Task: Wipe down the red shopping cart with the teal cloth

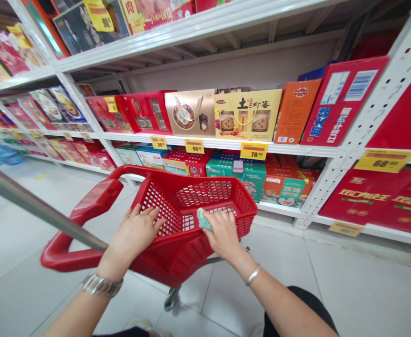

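A red plastic shopping cart with perforated basket walls stands in front of me, its looped handle pointing left. My left hand lies on the cart's near left rim, fingers stretched out and holding nothing. Over the near rim, further right, my right hand is closed on a crumpled green cloth. Part of the cloth is hidden under the fingers. It touches or nearly touches the rim; I cannot tell which. The bottom of the basket shows through the open top.
White metal shelves full of boxed goods run behind the cart, with yellow price tags along their edges. A grey pole slants in from the left toward the handle. Pale floor tiles lie underneath, and a caster shows below the basket.
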`<state>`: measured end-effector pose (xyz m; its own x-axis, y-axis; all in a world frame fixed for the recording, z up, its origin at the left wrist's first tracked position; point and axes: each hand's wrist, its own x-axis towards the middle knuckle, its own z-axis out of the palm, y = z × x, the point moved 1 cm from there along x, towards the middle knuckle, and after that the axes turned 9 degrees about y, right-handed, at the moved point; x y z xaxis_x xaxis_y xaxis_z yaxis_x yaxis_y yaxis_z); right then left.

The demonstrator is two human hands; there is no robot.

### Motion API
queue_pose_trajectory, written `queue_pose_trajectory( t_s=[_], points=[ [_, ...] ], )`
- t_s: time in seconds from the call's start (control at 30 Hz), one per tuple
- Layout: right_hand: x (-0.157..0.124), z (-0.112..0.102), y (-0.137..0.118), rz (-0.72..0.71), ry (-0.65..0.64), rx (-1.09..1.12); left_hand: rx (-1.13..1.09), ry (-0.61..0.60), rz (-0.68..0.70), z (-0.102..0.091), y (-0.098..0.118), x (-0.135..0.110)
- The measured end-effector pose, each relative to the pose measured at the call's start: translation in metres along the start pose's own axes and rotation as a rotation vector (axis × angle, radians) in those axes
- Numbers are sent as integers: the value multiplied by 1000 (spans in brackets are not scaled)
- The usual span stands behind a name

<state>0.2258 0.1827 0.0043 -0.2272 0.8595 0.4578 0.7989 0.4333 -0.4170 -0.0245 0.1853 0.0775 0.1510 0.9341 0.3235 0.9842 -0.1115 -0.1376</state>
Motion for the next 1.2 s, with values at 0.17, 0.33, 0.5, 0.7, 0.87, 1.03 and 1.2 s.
queue_pose_trajectory(
  t_s=[0.17, 0.33, 0.5, 0.7, 0.87, 1.03, 1.2],
  points=[
    [-1, 19, -34, -229, -30, 96, 77, -26, -23, -4, 9, 12],
    [12, 17, -25, -321, -56, 156, 98, -46, 35, -8, 18, 18],
    [20, 1, 9, -248, -94, 202, 70, -5, 91, -3, 21, 16],
    [12, -24, 71, -92, -67, 45, 71, 0, 85, 0, 25, 14],
    [6, -36, 134, 39, 101, 58, 101, -18, 92, -6, 31, 13],
    [3, -55, 167, 134, 531, 3, 94, 8, 96, -8, 35, 11],
    [-2, -84, 167, 435, 709, -345, 113, 2, 82, -6, 35, 11]
  ],
)
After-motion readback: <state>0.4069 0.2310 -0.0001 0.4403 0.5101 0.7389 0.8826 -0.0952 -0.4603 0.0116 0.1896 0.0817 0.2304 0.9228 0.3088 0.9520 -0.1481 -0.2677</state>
